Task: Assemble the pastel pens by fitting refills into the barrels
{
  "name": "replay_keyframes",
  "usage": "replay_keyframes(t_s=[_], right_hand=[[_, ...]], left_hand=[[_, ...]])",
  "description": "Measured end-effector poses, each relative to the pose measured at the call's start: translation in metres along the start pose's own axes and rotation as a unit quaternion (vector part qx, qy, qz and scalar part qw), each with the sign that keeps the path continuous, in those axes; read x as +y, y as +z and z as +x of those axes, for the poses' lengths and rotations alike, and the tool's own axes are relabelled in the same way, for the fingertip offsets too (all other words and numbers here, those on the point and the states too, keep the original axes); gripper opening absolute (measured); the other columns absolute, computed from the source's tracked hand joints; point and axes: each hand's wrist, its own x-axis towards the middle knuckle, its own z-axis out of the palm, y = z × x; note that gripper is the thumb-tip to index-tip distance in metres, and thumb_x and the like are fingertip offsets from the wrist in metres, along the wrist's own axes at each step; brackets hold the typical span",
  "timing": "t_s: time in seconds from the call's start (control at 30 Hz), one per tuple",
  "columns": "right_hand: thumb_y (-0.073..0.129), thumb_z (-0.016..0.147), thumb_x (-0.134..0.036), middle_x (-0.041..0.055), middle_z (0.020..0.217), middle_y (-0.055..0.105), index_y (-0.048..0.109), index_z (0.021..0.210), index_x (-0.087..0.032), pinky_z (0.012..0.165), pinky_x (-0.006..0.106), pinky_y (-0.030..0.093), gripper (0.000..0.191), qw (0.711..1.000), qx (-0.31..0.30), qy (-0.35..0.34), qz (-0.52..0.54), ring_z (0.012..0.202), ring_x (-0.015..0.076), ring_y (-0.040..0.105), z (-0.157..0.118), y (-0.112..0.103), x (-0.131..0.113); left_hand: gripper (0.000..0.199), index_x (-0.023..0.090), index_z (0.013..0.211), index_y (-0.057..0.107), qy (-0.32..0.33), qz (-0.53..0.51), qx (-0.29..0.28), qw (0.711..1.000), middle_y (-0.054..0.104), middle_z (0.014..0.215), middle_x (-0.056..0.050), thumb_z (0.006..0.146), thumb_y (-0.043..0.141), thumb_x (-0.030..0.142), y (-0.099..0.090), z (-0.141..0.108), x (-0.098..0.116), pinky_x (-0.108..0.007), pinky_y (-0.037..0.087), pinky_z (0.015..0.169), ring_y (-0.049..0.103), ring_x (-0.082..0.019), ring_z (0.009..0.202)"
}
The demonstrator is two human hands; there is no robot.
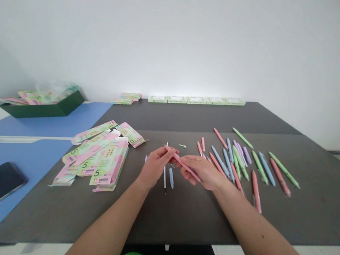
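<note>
A pink pen (188, 168) slants between my two hands above the dark table. The fingers of my left hand (157, 164) pinch its upper left end, and my right hand (202, 170) holds it around the middle and lower part. Just below my left hand, a thin white refill (165, 179) and a short blue pen barrel (171, 178) lie on the table. A small pale green piece (182, 146) rests a little beyond my fingers. To the right of my right hand are several pink, blue, green and purple pens (235, 161).
Printed pen boxes (107, 160) are piled at the left on the dark table (130, 218). A row of pale boxes (196, 100) stands along the back. At the far left are a green tray (40, 110) of packaging and a phone (4, 181).
</note>
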Motion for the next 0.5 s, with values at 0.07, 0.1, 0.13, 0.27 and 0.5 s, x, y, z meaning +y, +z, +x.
replay_keyframes(t_s=[0.07,0.1,0.13,0.27,0.5], right_hand=[[0.062,0.079,-0.045,-0.0049,0.053,0.053,0.061,0.078,-0.017,0.037,0.019,0.028,0.029,0.997,0.043,-0.024,-0.053,0.039,0.006,0.043,0.0012,-0.0005,0.0021],[0.064,0.078,-0.044,-0.0055,0.051,0.052,0.06,0.074,-0.017,0.037,0.018,0.027,0.028,0.996,0.05,-0.03,-0.062,0.038,0.0053,0.042,0.0016,-0.0007,0.0028],[0.064,0.078,-0.043,-0.0067,0.048,0.048,0.058,0.071,-0.017,0.036,0.018,0.024,0.028,0.998,0.036,-0.025,-0.047,0.037,0.0045,0.039,0.0018,-0.0008,0.0033],[0.053,0.083,-0.052,-0.0113,0.038,0.034,0.052,0.07,-0.018,0.031,0.019,0.013,0.036,0.981,-0.125,0.066,0.132,0.028,0.0038,0.018,0.0019,0.0,0.0033],[0.066,0.077,-0.043,-0.0059,0.05,0.052,0.058,0.072,-0.017,0.037,0.016,0.03,0.028,0.994,0.089,-0.035,-0.043,0.039,0.005,0.045,0.0054,0.0068,0.005]], left_hand=[[0.024,0.016,0.077,0.07,0.008,0.018,0.017,1.0,0.065,0.073,-0.002,0.079,0.064,0.04,0.0002,-0.0002,0.0003,-0.023,0.044,0.069,0.057,-0.013,0.069],[0.024,0.016,0.076,0.07,0.013,0.021,0.02,0.999,0.065,0.074,-0.002,0.078,0.064,0.039,0.0002,-0.0004,0.0004,-0.023,0.044,0.069,0.057,-0.013,0.07],[0.024,0.016,0.076,0.069,0.017,0.017,0.017,1.0,0.065,0.074,-0.002,0.078,0.064,0.039,0.0002,-0.0007,0.0006,-0.023,0.044,0.069,0.057,-0.012,0.07],[0.026,0.015,0.076,0.068,0.017,-0.045,-0.024,0.999,0.063,0.07,-0.001,0.076,0.067,0.04,-0.0003,-0.0019,0.0003,-0.022,0.043,0.067,0.054,-0.011,0.066],[0.028,0.015,0.078,0.068,0.006,0.015,0.029,0.999,0.064,0.075,-0.001,0.077,0.064,0.043,-0.0016,0.0019,-0.0043,-0.024,0.044,0.072,0.056,-0.013,0.072]])
